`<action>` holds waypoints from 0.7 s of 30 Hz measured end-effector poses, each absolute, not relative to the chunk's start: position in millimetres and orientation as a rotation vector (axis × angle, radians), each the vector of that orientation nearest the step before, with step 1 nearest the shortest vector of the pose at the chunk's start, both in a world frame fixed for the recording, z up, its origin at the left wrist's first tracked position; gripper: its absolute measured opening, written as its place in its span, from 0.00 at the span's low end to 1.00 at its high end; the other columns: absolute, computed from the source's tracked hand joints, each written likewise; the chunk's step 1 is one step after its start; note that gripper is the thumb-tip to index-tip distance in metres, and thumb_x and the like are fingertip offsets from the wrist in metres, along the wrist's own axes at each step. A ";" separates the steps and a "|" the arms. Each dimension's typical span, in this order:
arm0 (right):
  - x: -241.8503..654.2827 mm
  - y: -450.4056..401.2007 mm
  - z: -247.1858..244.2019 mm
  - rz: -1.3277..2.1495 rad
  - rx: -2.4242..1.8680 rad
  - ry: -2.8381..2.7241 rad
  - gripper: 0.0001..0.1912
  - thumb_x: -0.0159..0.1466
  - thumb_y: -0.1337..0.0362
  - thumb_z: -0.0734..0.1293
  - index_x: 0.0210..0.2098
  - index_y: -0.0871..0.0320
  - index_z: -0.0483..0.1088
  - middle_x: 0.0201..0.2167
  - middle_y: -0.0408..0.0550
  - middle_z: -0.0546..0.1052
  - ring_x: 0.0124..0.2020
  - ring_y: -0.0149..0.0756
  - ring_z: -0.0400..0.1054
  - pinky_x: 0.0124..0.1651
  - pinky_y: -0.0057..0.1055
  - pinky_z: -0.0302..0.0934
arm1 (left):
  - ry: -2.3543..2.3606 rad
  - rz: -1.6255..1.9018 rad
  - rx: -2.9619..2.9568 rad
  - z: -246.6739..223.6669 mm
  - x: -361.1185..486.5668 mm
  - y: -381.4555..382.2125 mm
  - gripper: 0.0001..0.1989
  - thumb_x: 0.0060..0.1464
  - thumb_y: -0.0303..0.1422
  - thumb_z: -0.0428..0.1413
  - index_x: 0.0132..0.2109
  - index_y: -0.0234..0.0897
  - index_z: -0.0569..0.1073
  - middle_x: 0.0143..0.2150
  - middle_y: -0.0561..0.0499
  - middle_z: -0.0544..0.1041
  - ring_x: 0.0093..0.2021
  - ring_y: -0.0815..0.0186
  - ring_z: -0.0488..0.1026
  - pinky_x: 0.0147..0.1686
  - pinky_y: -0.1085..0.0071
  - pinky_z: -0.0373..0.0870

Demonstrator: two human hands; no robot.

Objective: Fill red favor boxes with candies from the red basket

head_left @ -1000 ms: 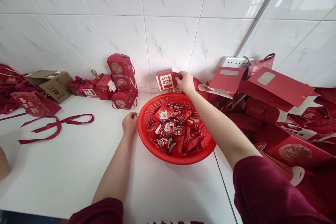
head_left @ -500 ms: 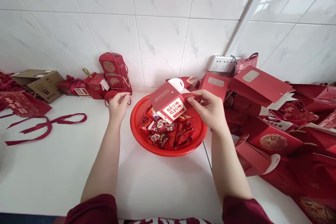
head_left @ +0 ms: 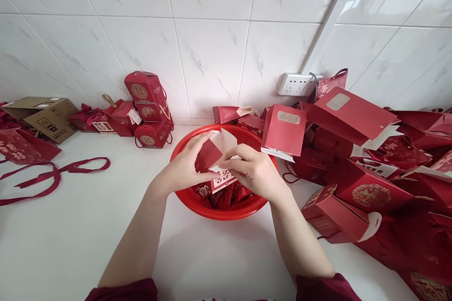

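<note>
A white tiled wall (head_left: 212, 61) stands behind a white table (head_left: 88, 230), whose right end carries a heap of red boxes (head_left: 370, 174), tumbled at different angles, some showing white flaps and cords. In front of the wall, between that heap and a stack of three red boxes (head_left: 150, 110) on the left, sits a round red basket (head_left: 222, 215) with a perforated side. A brown carton (head_left: 52, 120) lies further left, with a loop of dark red ribbon (head_left: 56, 178) spread on the table near it.

Half a second ago the right hand (head_left: 254, 169) alone carried the small box, while the left hand (head_left: 178, 171) was apart from it, in front of the stack. Now both hands meet over the basket. The left hand has the box gripped between thumb and fingers from its left side; the right hand has its fingers bent and closed on the right side.

The small box (head_left: 211, 151) is above the basket, tilted and open at the top. Its pale inside and raised white flap show, where earlier its red outer side faced up. Its front bears a white panel with red characters, partly covered by fingers. Below it, shiny red wrapped sweets (head_left: 226, 196) lie in the basket.
</note>
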State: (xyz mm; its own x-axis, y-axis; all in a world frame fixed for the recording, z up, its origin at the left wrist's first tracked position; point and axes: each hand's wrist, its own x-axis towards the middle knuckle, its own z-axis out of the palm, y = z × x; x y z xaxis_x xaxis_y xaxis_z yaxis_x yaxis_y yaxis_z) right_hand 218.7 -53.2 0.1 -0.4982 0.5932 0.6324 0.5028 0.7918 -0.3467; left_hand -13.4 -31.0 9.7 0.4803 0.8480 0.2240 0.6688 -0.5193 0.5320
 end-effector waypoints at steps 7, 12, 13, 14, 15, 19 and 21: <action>227.7 -45.7 10.4 0.284 -1.019 -2.188 0.15 0.71 0.54 0.62 0.49 0.54 0.77 0.54 0.53 0.73 0.53 0.39 0.70 0.56 0.37 0.67 | 1.417 0.639 2.336 19.0 -20.0 -33.8 0.42 0.52 0.47 0.64 0.69 0.62 0.54 0.69 0.53 0.60 0.68 0.53 0.61 0.62 0.55 0.68; 251.8 -15.0 -16.2 -0.074 -1.896 -1.795 0.27 0.68 0.66 0.61 0.67 0.60 0.63 0.72 0.65 0.53 0.73 0.62 0.42 0.68 0.67 0.43 | 1.501 0.707 2.373 20.0 -27.0 -30.9 0.42 0.52 0.42 0.63 0.70 0.64 0.54 0.66 0.50 0.58 0.64 0.53 0.64 0.62 0.53 0.68; 259.9 -10.6 -21.0 -0.063 -2.024 -1.783 0.32 0.66 0.71 0.61 0.69 0.58 0.59 0.74 0.63 0.48 0.74 0.62 0.37 0.68 0.70 0.39 | 1.498 0.740 2.395 19.4 -29.1 -30.0 0.42 0.53 0.41 0.63 0.71 0.63 0.54 0.65 0.49 0.58 0.65 0.52 0.63 0.63 0.54 0.67; 268.6 -7.6 -24.4 -0.032 -2.111 -1.807 0.37 0.63 0.75 0.60 0.71 0.54 0.56 0.75 0.59 0.44 0.75 0.62 0.34 0.68 0.71 0.36 | 1.493 0.772 2.413 18.6 -31.1 -29.1 0.42 0.53 0.40 0.62 0.71 0.61 0.54 0.65 0.49 0.57 0.65 0.52 0.63 0.64 0.54 0.66; 277.4 -6.0 -26.5 0.005 -2.162 -1.845 0.41 0.60 0.77 0.60 0.72 0.49 0.54 0.76 0.54 0.41 0.75 0.62 0.32 0.67 0.73 0.35 | 1.484 0.801 2.430 17.8 -33.1 -28.4 0.41 0.54 0.40 0.62 0.71 0.59 0.55 0.64 0.48 0.56 0.65 0.52 0.63 0.64 0.55 0.66; 305.9 -8.2 -27.3 0.050 -2.213 -1.871 0.43 0.61 0.73 0.61 0.73 0.43 0.48 0.77 0.44 0.36 0.75 0.64 0.30 0.67 0.75 0.34 | 1.429 0.826 2.521 14.4 -38.5 -26.4 0.32 0.53 0.40 0.62 0.65 0.54 0.66 0.63 0.47 0.55 0.65 0.52 0.63 0.63 0.56 0.67; 315.0 -9.2 -28.0 -0.012 -2.216 -1.816 0.44 0.61 0.71 0.63 0.74 0.45 0.46 0.77 0.48 0.37 0.75 0.65 0.31 0.67 0.75 0.32 | 1.428 0.828 2.543 13.0 -38.9 -25.5 0.28 0.52 0.39 0.62 0.60 0.51 0.68 0.62 0.47 0.56 0.64 0.51 0.63 0.60 0.56 0.69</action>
State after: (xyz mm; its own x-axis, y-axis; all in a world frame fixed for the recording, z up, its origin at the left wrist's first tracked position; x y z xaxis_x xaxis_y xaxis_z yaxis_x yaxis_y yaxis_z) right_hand 315.0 -9.2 -28.0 0.2120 0.9606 0.1796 0.9630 -0.1740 -0.2058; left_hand -38.9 -25.5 13.0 0.4089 0.8176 0.4055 0.7578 -0.5518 0.3484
